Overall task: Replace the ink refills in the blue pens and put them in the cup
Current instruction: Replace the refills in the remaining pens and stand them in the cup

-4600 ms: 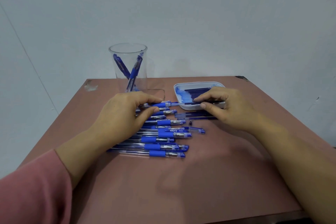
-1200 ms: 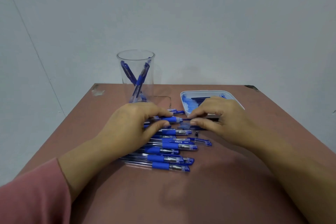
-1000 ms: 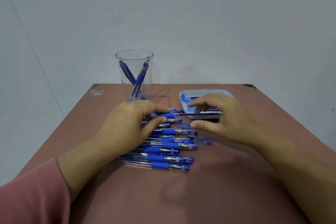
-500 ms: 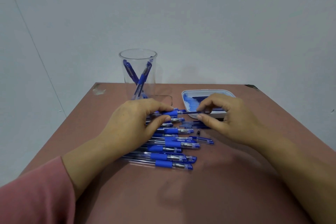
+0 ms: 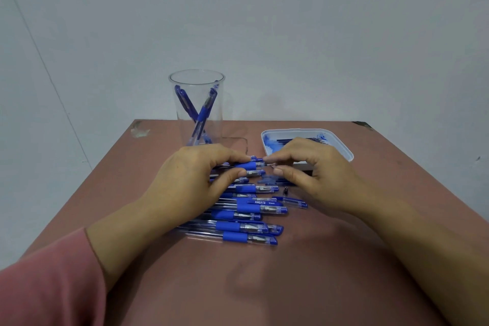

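Pinching from both sides: the left hand [image 5: 195, 185] curls thumb and fingers round the rubber grip of a blue pen [image 5: 248, 165], held low over the row, while the right hand [image 5: 320, 174] nips the thin end of an ink refill [image 5: 270, 164] that sticks out of the barrel's mouth.

Under both lies the brown table [image 5: 344, 259]. At its far side stands the clear plastic cup [image 5: 182, 114], upright, with two finished pens [image 5: 202, 114] crossed inside. Right of it, partly behind the right hand, sits the white tray [image 5: 346, 156] of spare refills; they overlap too much to count.

Near the person lies a row of pens [image 5: 246, 227], about nine by my count, though the left hand hides some barrels. A few loose refills [image 5: 270, 180] rest between the hands, and just beside them one small dark piece [image 5: 286, 190], probably a tip part.

To seat this refill well, I would keep it in line with the barrel, hold the left hand still, and push straight without bending the thin tube.
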Available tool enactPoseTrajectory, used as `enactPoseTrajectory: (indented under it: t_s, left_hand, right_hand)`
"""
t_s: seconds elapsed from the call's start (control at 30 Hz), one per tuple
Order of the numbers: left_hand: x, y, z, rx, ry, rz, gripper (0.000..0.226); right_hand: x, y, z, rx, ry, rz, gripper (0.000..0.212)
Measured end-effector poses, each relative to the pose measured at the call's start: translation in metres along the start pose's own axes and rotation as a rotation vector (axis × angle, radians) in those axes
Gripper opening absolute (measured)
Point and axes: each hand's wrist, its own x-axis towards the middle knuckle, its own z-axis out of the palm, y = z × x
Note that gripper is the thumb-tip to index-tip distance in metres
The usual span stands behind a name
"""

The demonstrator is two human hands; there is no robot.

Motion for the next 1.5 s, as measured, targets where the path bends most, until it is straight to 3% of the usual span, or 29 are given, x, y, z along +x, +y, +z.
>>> enactPoseTrajectory:
  t_s: [0.13,0.23,0.4,0.47,0.57,0.7,1.27,1.5]
  left_hand:
    - [0.000,-0.001,-0.001,-0.016,0.007,-0.008,0.029]
    - [0.000,-0.001,0.000,-0.013,0.005,-0.008,0.028]
    - [0.000,-0.001,-0.001,-0.005,0.000,-0.010,0.027]
    - [0.001,-0.001,-0.002,-0.008,0.001,-0.014,0.027]
    - [0.001,-0.001,-0.002,-0.009,0.003,-0.017,0.027]
    - [0.001,-0.001,-0.002,-0.013,0.002,-0.014,0.027]
    - [-0.001,0.003,0.000,-0.031,-0.020,-0.014,0.026]
    - [-0.001,0.002,0.002,-0.024,-0.003,-0.001,0.025]
  right_hand:
    - [-0.003,0.010,-0.015,-0.104,-0.109,0.068,0.031]
    - [-0.005,0.012,-0.018,-0.202,-0.249,0.120,0.020]
    - [-0.003,0.008,-0.014,-0.244,-0.298,0.121,0.011]
    - [-0.004,0.006,-0.015,-0.200,-0.254,0.142,0.008]
    - [-0.004,0.000,-0.015,0.061,-0.054,0.183,0.018]
    - [-0.003,-0.011,-0.009,0.219,0.088,0.113,0.019]
    - [-0.002,-0.012,0.008,0.235,0.058,0.065,0.024]
    - [0.001,-0.013,0.011,0.142,0.041,0.009,0.008]
